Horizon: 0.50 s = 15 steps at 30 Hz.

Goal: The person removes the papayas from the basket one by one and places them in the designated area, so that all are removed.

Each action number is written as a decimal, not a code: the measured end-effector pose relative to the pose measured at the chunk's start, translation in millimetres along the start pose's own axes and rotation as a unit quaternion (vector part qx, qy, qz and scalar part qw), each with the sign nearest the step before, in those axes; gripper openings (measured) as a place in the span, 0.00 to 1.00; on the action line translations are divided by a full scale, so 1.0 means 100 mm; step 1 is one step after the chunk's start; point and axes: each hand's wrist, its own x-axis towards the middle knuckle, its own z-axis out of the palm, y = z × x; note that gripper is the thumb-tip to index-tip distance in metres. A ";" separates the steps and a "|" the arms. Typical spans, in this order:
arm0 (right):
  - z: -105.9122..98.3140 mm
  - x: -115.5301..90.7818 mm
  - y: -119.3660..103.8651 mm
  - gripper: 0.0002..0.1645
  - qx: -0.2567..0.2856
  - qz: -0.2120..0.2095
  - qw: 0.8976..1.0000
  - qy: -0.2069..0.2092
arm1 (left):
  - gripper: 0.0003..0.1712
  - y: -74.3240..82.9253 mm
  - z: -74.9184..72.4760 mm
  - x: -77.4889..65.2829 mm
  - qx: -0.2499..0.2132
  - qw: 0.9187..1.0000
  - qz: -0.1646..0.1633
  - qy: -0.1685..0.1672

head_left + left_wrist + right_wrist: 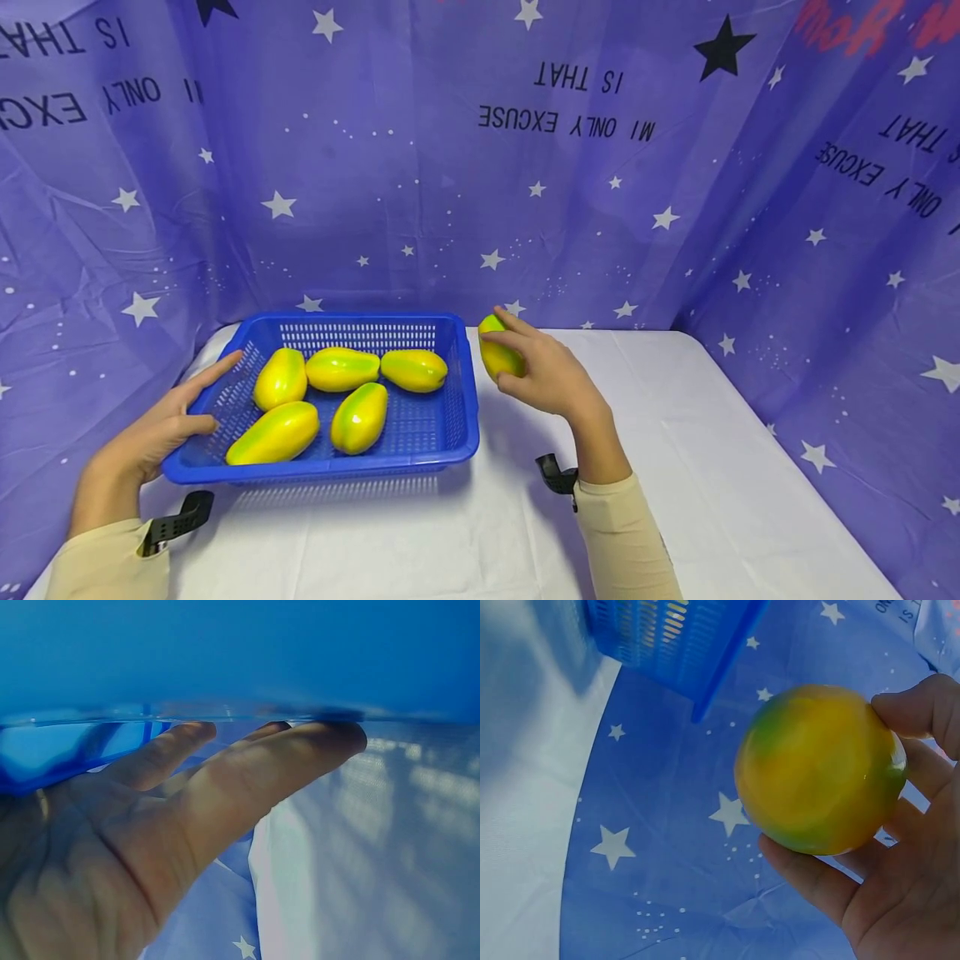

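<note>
Several glossy yellow-green papayas (360,418) lie in a blue perforated plastic basket (322,471). My left hand (161,425) grips the basket's left side, with a finger and thumb reaching over the rim. In the left wrist view, other fingers (255,769) extend beneath the blue plastic. Just beyond the basket's right rim, my right hand (551,371) holds another papaya (498,354) between thumb and fingers. The right wrist view shows this papaya (821,769) end-on, its yellow skin streaked with green and the fingertips around its sides.
A white cloth (720,467) covers the table. Purple curtains (450,217) with stars and lettering enclose its back and sides. Black wrist mounts (555,475) sit on both forearms.
</note>
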 end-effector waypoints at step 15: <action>0.12 0.05 0.33 0.32 0.025 0.020 0.999 0.005 | 0.54 0.00 -0.02 0.03 -0.063 0.998 -0.010 -0.022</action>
